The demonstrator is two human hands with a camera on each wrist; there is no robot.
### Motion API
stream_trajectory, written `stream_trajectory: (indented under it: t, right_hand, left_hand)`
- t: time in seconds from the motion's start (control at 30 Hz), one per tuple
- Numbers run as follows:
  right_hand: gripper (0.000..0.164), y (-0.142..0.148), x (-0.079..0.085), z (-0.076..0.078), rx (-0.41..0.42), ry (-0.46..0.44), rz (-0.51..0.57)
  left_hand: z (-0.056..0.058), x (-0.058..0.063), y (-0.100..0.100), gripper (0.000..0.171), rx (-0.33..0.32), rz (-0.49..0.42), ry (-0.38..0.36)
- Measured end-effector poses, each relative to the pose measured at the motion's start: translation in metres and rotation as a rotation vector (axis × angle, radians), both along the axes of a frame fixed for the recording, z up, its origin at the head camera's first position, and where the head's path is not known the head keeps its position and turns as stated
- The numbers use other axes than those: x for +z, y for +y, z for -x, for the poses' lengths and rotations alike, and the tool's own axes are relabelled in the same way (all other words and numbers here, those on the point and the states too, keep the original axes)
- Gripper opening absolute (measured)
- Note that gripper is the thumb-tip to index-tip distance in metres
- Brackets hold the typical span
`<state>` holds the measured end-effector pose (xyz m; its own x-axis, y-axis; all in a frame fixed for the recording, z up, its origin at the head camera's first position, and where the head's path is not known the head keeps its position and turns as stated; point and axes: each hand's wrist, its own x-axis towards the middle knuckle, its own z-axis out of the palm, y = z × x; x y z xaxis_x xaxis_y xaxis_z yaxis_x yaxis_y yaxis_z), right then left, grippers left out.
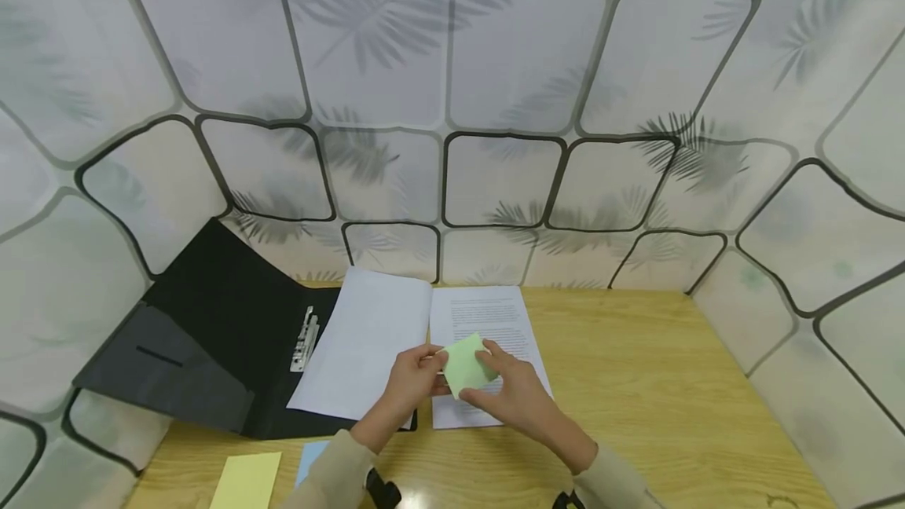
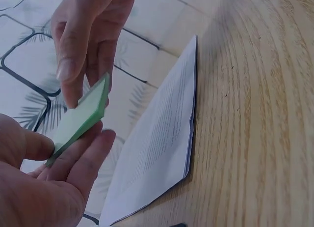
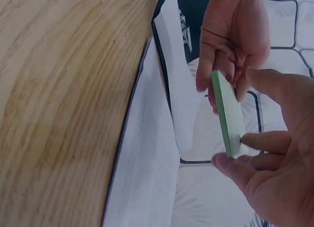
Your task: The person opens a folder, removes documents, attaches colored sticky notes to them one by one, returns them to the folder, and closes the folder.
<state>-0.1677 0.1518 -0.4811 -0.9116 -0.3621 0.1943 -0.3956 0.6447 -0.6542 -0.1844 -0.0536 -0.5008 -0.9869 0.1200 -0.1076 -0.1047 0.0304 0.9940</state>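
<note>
The green pad point(image 1: 464, 368) is up in the air, over the near part of the printout point(image 1: 488, 313) and clear of the bench point(image 1: 622, 360). The left hand point(image 1: 410, 377) pinches one side of it, thumb on one face and fingers behind. The right hand point(image 1: 519, 399) holds the opposite side, its fingers set narrow about the edge and face. Whether any sheet is lifted from the pad is too small to tell.

Left of the printout, white sheets point(image 1: 368, 344) lie on the open folder point(image 1: 205, 352), whose metal clip point(image 1: 305, 340) shows beside them. Nearer the person than the printout, and to its left, are a yellow pad point(image 1: 246, 481) and a blue pad point(image 1: 309, 455), the latter partly covered by a sleeve point(image 1: 339, 470).

The step in hand seems to be turning or squaring the green pad between both hands. The next move probably calls for a steady left pinch while the right fingers adjust their hold, without bending the corners
</note>
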Motion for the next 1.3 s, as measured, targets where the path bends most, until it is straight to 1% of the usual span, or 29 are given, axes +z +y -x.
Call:
stream_trajectory:
  t: [0.1, 0.17, 0.23, 0.33, 0.37, 0.43, 0.53, 0.6, 0.67, 0.87, 0.97, 1.0, 1.07, 1.17, 1.23, 1.3]
  right_hand:
    - [0.068, 0.005, 0.003, 0.000, 0.067, 0.030, -0.012]
    - [0.070, 0.008, 0.004, 0.001, 0.111, 0.062, -0.050]
    - [0.074, 0.010, 0.004, 0.002, 0.150, 0.097, -0.112]
    - [0.078, 0.012, 0.001, 0.001, 0.200, 0.150, -0.215]
    - [0.079, 0.012, 0.001, 0.001, 0.214, 0.161, -0.234]
    - [0.078, 0.011, 0.000, -0.001, 0.237, 0.160, -0.254]
    - [0.076, 0.010, 0.000, -0.003, 0.256, 0.172, -0.256]
    - [0.074, 0.009, 0.000, -0.003, 0.263, 0.183, -0.248]
    - [0.069, 0.009, 0.000, -0.003, 0.268, 0.195, -0.238]
    - [0.041, 0.010, -0.003, -0.002, 0.280, 0.222, -0.207]
    - [0.032, 0.010, -0.005, 0.000, 0.276, 0.278, -0.208]
    - [0.028, 0.010, -0.006, 0.001, 0.271, 0.302, -0.203]
    - [0.022, 0.009, -0.008, 0.003, 0.252, 0.346, -0.180]
    - [0.016, 0.008, -0.009, 0.006, 0.210, 0.370, -0.130]
    - [0.013, 0.008, -0.010, 0.008, 0.177, 0.367, -0.109]
    - [0.012, 0.008, -0.010, 0.009, 0.154, 0.369, -0.102]
  left_hand:
    - [0.000, 0.002, -0.003, 0.033, -0.003, -0.002, -0.036]
    - [0.000, 0.003, -0.006, 0.032, -0.016, 0.025, -0.041]
    - [0.000, 0.005, -0.009, 0.030, -0.045, 0.054, -0.040]
    - [0.001, 0.006, -0.013, 0.029, -0.111, 0.096, -0.026]
    - [0.001, 0.006, -0.014, 0.028, -0.133, 0.108, -0.021]
    - [0.001, 0.005, -0.016, 0.028, -0.168, 0.114, -0.011]
    - [0.000, 0.004, -0.018, 0.028, -0.185, 0.124, -0.005]
    - [0.000, 0.003, -0.019, 0.029, -0.189, 0.124, -0.008]
    - [-0.001, 0.003, -0.020, 0.029, -0.192, 0.117, -0.013]
    - [-0.003, 0.001, -0.020, 0.029, -0.194, 0.110, -0.027]
    - [-0.003, 0.001, -0.021, 0.035, -0.212, 0.106, -0.053]
    - [-0.003, 0.001, -0.021, 0.039, -0.224, 0.090, -0.071]
    - [-0.002, 0.001, -0.022, 0.047, -0.255, 0.026, -0.121]
    - [-0.001, 0.001, -0.025, 0.054, -0.312, -0.082, -0.179]
    - [-0.002, 0.001, -0.028, 0.054, -0.360, -0.125, -0.178]
    - [-0.004, 0.000, -0.031, 0.056, -0.403, -0.122, -0.151]
